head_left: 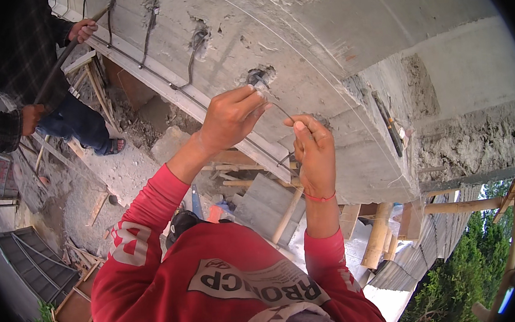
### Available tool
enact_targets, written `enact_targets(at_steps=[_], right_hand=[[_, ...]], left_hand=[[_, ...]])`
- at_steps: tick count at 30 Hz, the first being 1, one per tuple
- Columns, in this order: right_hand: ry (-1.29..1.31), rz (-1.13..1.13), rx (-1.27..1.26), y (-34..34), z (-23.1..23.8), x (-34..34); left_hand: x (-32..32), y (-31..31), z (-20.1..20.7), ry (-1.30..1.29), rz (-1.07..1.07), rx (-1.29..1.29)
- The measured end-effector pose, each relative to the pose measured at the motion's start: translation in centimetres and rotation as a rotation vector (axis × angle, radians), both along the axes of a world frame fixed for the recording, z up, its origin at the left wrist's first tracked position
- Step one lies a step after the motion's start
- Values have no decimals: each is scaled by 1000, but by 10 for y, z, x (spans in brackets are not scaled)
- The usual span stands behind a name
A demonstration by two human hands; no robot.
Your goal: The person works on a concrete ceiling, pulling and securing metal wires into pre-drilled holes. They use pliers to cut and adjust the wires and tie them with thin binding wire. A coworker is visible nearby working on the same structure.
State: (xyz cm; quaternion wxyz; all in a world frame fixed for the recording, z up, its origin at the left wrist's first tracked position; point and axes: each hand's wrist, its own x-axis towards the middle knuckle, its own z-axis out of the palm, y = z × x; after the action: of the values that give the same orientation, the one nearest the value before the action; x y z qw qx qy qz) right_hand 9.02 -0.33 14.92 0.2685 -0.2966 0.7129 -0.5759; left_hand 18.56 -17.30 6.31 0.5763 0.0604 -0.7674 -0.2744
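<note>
My left hand (230,119) is pinched close to a rough hole (261,76) in the grey concrete wall (297,55). Dark material shows inside that hole. A thin wire (282,110) runs from the fingertips of my left hand across to my right hand (315,150). My right hand is closed on the wire's other part, lower and to the right, just off the concrete. Both red sleeves reach up to the wall, and a thin red band circles my right wrist. What my left fingers press against is partly hidden.
Dark bent rods (189,63) stick from other holes, beside a long pale beam (135,64). A hand tool (389,125) lies on the concrete at right. At upper left a co-worker's hands grip a long pole (59,61). Bamboo poles (377,236) and boards stand below.
</note>
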Motion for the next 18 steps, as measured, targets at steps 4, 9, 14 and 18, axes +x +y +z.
enact_targets(at_steps=[4, 9, 14, 18], right_hand=[[430, -26, -16, 5, -23, -1], [769, -36, 75, 10, -24, -12], [1107, -66, 117, -21, -18, -14], [1399, -172, 137, -51, -30, -28]], left_hand=[[-9, 16, -3, -14, -4, 215], [-25, 5, -34, 80, -7, 341], [-55, -7, -51, 122, -65, 544], [-72, 0, -53, 97, 154, 723]])
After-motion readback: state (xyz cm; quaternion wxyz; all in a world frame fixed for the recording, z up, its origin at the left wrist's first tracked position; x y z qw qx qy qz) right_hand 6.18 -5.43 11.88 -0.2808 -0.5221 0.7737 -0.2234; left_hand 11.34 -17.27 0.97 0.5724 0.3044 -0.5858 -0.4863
